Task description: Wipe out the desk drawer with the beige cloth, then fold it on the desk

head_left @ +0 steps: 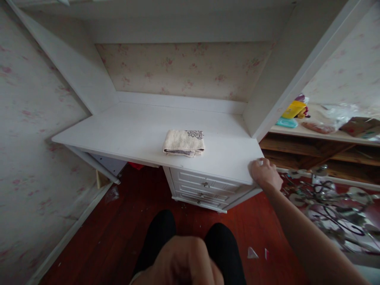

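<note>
My right hand (266, 173) rests at the right front corner of the white desk (133, 122), its fingers curled down against the top. A small white bit shows between thumb and fingers; I cannot tell what it is. Close to the camera, my left hand (184, 261) is raised in front of my knees with its fingers curled in. Whatever it may hold is hidden. A folded beige cloth (183, 143) with a dark printed pattern lies on the desktop near the front edge, apart from both hands.
Under the desktop stands a white drawer unit (202, 190) with small knobs. To the right, a wooden shelf (314, 132) carries a yellow container (293, 109) and plastic bags. A metal chandelier (335, 213) sits below it. Plastic scraps (252, 253) lie on the red floor.
</note>
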